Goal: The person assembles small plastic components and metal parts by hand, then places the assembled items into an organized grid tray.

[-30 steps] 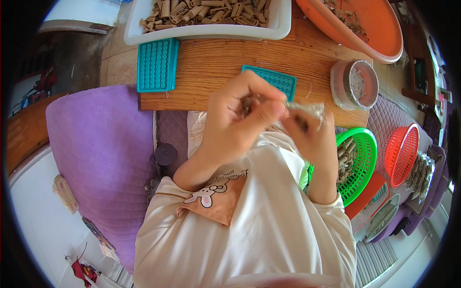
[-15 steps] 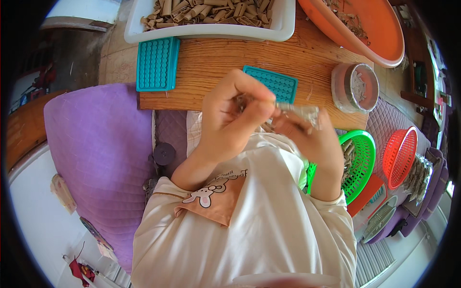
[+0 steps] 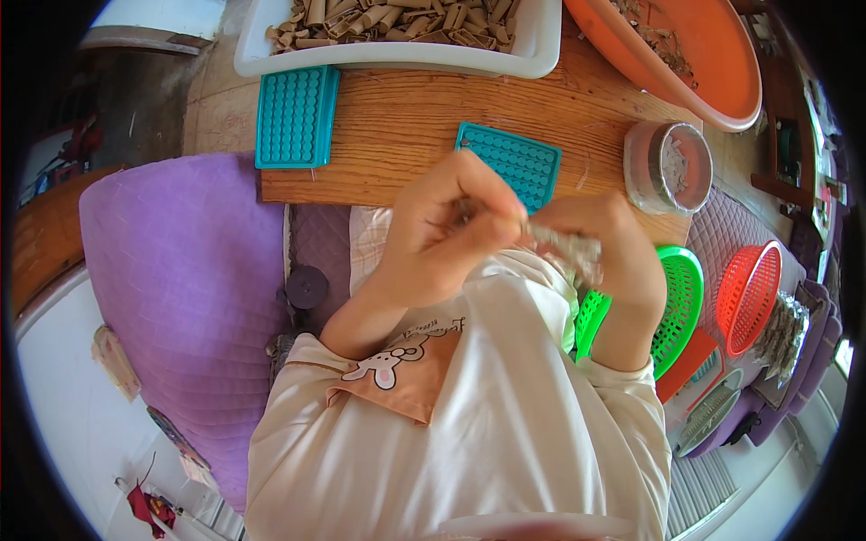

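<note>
My left hand point(image 3: 442, 236) and my right hand point(image 3: 606, 251) meet close to my chest, above my lap. Between them they pinch a small crinkled silvery packet point(image 3: 566, 245), which pokes out between the fingers. Its far end is hidden by my left fingers. Just beyond my hands, a teal studded mould tray point(image 3: 511, 162) lies on the wooden table point(image 3: 406, 117).
A second teal mould tray point(image 3: 294, 117) lies at the table's left. A white tub of brown pieces point(image 3: 397, 36) and an orange basin point(image 3: 695, 54) stand at the back. A round lidded container point(image 3: 669, 168) sits right. Green point(image 3: 678, 307) and red point(image 3: 750, 296) baskets and a purple cushion point(image 3: 185, 288) flank me.
Both hands have shifted slightly down and right while working the silvery packet; more of the teal tray behind them shows.
</note>
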A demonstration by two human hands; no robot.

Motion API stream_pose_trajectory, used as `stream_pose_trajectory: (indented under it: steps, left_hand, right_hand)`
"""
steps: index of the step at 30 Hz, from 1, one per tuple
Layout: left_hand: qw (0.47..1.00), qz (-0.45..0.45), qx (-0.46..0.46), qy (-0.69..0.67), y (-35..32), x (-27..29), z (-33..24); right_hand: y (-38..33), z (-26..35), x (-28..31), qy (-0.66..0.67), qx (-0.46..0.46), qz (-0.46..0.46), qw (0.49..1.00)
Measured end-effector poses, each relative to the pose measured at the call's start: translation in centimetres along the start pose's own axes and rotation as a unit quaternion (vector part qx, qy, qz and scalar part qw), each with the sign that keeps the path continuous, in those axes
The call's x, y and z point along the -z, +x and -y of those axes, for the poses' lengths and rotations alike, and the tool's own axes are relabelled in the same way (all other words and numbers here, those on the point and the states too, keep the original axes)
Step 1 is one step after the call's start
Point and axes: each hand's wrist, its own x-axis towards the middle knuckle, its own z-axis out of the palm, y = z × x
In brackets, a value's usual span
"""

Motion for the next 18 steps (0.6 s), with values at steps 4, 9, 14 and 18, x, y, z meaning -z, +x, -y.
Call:
stream_pose_trajectory:
  steps: [4, 9, 14, 18]
  left_hand:
    - [0.93, 0.304, 0.097, 0.185, 1.2, 1.5, -1.0]
    - [0.902, -0.012, -0.038, 0.43, 1.3, 0.4, 1.2]
    - [0.999, -0.048, -0.018, 0.002, 0.6, 0.5, 0.8]
    - [0.973, 0.112, 0.101, -0.176, 0.2, 1.4, 1.2]
  right_hand:
    - [1.0, -1.9, 1.6, 0.342, -0.015, 0.065, 0.937]
    - [0.1, 2.1, 1.0, -0.002, 0.031, -0.028, 0.999]
    - [-0.3, 2.5, -1.0, 0.061, -0.021, -0.031, 0.997]
    - [0.4, -1.5, -0.7, 0.233, -0.105, 0.072, 0.964]
